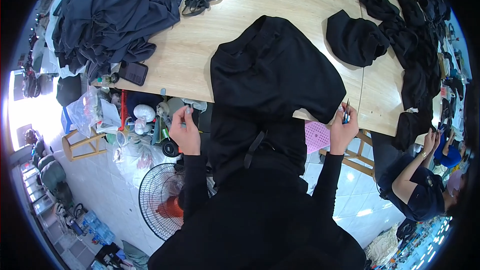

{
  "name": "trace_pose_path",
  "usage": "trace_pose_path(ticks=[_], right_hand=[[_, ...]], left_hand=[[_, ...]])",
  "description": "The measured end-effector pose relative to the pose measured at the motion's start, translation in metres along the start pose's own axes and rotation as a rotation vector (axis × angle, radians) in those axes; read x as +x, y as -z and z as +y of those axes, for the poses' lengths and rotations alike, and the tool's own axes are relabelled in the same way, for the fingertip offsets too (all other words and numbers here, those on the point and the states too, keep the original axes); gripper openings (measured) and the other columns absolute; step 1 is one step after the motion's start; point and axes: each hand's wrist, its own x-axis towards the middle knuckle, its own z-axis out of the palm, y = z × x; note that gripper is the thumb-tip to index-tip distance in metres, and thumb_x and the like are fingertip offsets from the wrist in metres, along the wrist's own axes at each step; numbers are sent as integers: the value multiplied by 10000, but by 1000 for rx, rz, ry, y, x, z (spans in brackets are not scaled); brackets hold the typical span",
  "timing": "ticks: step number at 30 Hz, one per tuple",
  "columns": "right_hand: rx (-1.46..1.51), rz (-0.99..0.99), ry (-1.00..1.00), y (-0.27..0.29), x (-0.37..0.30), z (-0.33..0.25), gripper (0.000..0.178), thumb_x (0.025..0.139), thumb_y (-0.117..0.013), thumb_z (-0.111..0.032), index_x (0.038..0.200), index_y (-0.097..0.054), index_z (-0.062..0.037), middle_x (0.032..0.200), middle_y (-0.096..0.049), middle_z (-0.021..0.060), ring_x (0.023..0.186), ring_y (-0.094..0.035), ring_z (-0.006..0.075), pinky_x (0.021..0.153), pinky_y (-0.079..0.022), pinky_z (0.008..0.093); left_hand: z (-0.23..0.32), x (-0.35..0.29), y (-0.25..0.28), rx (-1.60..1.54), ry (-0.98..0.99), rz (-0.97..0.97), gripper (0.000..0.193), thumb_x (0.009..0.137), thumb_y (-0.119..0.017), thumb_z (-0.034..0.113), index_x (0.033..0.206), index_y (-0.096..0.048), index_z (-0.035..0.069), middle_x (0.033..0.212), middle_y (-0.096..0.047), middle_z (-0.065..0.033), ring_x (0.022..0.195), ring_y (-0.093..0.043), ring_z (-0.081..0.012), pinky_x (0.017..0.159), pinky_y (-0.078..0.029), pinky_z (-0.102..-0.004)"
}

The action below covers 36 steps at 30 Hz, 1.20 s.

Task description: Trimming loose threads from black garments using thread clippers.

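the black garment [275,67] lies mid-frame at the table's [175,70] near edge, seemingly for easy reach, its long axis slanting from an opening at upper left to lower right. the right hand [344,131] is closed around snips [346,116], perhaps for handiness; the left hand [185,132] is curled, whether pinching anything i cannot tell.

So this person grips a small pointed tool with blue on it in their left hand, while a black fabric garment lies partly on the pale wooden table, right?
Not quite: the head view shows the small pointed tool in the right hand, not the left hand. The black fabric garment does lie partly on the pale wooden table.
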Motion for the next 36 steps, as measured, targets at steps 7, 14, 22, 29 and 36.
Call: trace_pose_path(ticks=[7,14,22,29,36], right_hand=[[57,-16,0,-12,-9,-14,193,1002,-696,-32,1185,-738,12,1136,-804,162,1039,-767,261,936,-587,390],[100,-59,69,-18,-24,-5,177,994,-684,-1,1160,-741,12,1114,-806,156,1049,-774,270,902,-596,392],[58,-43,45,-9,-20,-6,147,1002,-700,-30,1137,-742,11,1075,-800,167,1003,-776,294,883,-595,390],[56,-21,33,-23,-21,-2,136,985,-699,-11,1111,-742,13,1068,-795,170,990,-775,308,886,-592,392],[13,32,124,-33,-15,-16,175,939,-718,10,1112,-744,10,1050,-776,183,960,-765,353,866,-591,408]], left_hand=[[23,-11,-7,94,-85,84,902,979,-738,8,1701,-197,7,1737,-297,-221,1455,-496,-340,1123,-466,-426],[93,24,-63,-73,-379,46,773,965,-760,22,1628,-364,-12,1672,-386,-222,1477,-480,-379,1199,-426,-477],[114,44,-148,-88,-591,-220,354,887,-732,-54,1227,-739,43,1402,-590,-160,1231,-594,-332,1006,-542,-413],[79,59,-178,133,-656,-286,338,920,-732,50,1251,-674,17,1232,-631,-156,1153,-599,-374,1010,-505,-462],[80,57,-175,109,-643,-306,339,913,-739,55,1243,-675,19,1210,-641,-163,1153,-598,-381,1010,-499,-467]])
